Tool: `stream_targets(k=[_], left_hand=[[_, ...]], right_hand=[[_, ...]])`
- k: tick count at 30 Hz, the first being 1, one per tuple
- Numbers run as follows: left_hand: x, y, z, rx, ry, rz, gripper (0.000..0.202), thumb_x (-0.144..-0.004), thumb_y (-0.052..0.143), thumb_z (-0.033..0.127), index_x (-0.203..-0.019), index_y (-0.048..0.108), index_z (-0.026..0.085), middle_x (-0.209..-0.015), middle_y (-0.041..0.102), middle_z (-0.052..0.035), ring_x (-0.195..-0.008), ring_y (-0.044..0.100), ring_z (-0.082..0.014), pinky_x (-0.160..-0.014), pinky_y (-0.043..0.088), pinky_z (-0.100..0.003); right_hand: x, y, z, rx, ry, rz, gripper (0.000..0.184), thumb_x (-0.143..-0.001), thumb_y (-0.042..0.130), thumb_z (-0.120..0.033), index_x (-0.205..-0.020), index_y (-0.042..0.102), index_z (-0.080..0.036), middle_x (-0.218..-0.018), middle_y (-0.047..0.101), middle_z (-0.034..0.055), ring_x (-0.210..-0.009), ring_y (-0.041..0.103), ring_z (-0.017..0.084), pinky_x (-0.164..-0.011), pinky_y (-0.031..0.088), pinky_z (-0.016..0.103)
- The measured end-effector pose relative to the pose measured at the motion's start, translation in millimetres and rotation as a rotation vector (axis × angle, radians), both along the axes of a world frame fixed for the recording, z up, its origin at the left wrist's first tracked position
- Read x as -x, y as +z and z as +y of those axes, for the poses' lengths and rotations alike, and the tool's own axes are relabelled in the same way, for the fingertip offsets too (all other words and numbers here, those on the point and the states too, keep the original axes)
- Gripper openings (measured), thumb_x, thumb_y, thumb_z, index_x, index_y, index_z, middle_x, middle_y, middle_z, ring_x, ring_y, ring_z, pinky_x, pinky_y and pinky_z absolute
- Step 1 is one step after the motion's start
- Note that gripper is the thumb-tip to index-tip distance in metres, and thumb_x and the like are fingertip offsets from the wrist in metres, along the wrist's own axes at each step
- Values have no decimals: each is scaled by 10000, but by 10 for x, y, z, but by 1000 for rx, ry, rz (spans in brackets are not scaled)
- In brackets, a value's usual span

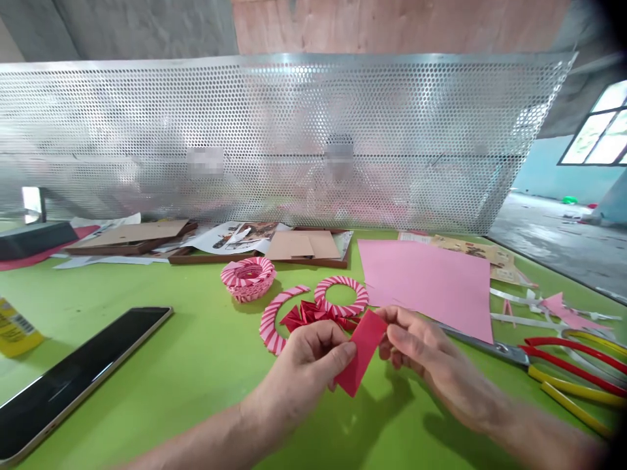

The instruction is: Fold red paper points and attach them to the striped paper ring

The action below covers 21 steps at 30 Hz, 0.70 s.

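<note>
Red paper strip (361,352), flat, in the closed grip of left hand (308,359) and right hand (421,356) (striped paper ring (343,281) behind).

The left hand (311,358) and the right hand (424,356) are bare, with nothing worn on the fingers or wrists that show. The left forearm (210,437) and the right forearm (514,424) are uncovered all the way to the lower edge of the view. The fingers are slim, and the knuckles stand out lightly on the back of the right hand. The left forearm blurs near the bottom, and the right forearm fades into the dark lower right corner.
</note>
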State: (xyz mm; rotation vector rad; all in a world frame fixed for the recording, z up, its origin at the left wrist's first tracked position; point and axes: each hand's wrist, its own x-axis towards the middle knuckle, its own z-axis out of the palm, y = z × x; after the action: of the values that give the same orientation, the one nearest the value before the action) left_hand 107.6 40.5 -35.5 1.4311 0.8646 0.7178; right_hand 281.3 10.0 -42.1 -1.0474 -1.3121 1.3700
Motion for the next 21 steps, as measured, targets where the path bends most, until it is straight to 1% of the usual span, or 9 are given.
stream_targets(k=[2,3,6,8,11,16,18,21], left_hand=[[-3,1,-17,-10,-30,32,202,-747,485,293,-612,456,146,-520,451,24,-478,384,-88,-472,270,-222],[-3,2,-25,-17,-44,52,203,-746,486,293,-609,456,147,-522,447,25,-480,381,-89,-470,267,-222],[-3,7,-30,-50,-73,92,211,-754,474,289,-596,454,150,-516,430,30,-481,364,-88,-468,259,-224],[-2,13,-22,-69,-75,94,220,-758,469,286,-583,444,155,-501,410,39,-472,342,-85,-464,252,-226],[-6,25,-11,-74,-72,87,222,-746,485,283,-568,428,162,-486,378,53,-460,309,-80,-449,228,-226],[-13,35,-14,-76,-60,51,208,-740,484,261,-565,428,164,-489,363,59,-459,288,-74,-446,212,-224],[-8,30,-16,-72,-52,44,187,-728,485,228,-561,429,164,-484,356,64,-455,282,-70,-442,211,-220],[5,20,-22,-65,-36,69,163,-704,486,178,-551,431,163,-472,337,71,-442,268,-62,-427,206,-210]], right_hand=[[71,2,-24,28,72,36,211,-820,499,-346,-932,526,-170,-760,513,4,-674,454,113,-601,375,221],[97,0,-27,21,77,43,188,-813,514,-331,-874,544,-155,-708,498,-8,-637,437,101,-579,365,208],[122,-21,-12,-39,-6,33,169,-789,553,-291,-729,550,-133,-644,472,-24,-592,402,83,-559,349,194],[107,-37,4,-54,-63,33,168,-788,549,-291,-723,543,-136,-654,488,-18,-600,413,91,-568,358,205],[90,-45,10,-58,-111,27,170,-786,545,-298,-723,537,-140,-652,501,-11,-596,426,102,-566,367,223],[103,-25,18,-81,-134,33,170,-775,545,-312,-716,548,-152,-655,519,-8,-589,431,108,-559,372,225],[59,-22,49,-89,-189,5,177,-767,546,-330,-730,566,-158,-654,528,-1,-590,433,116,-560,372,231],[-64,-12,113,-118,-377,-22,199,-733,571,-365,-746,586,-167,-607,508,-8,-546,396,113,-534,356,231]])
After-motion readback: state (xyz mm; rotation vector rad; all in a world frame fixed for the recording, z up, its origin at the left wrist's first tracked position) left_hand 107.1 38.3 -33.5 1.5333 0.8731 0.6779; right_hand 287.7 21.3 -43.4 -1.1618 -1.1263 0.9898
